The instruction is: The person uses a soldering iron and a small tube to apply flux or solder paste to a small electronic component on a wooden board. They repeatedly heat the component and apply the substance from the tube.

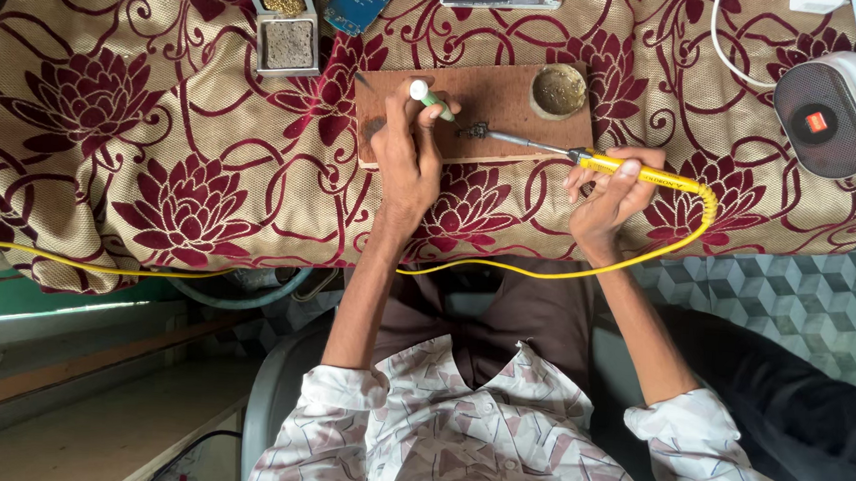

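Observation:
My left hand (408, 152) rests on a brown wooden board (499, 93) and grips a thin green tool with a white cap (426, 96). My right hand (608, 189) holds a yellow soldering iron (646, 174) by its handle. Its metal tip points left at a small dark part (473, 131) lying on the board, just right of my left fingers. The iron's yellow cord (544, 266) loops down and runs off to the left across the table edge.
A round tin of flux (559, 89) sits in the board's right end. A grey tip-cleaner stand (285, 23) and a blue circuit board (360, 1) lie at the back. A white speaker (833, 115) stands at the right. A floral cloth (140, 138) covers the table.

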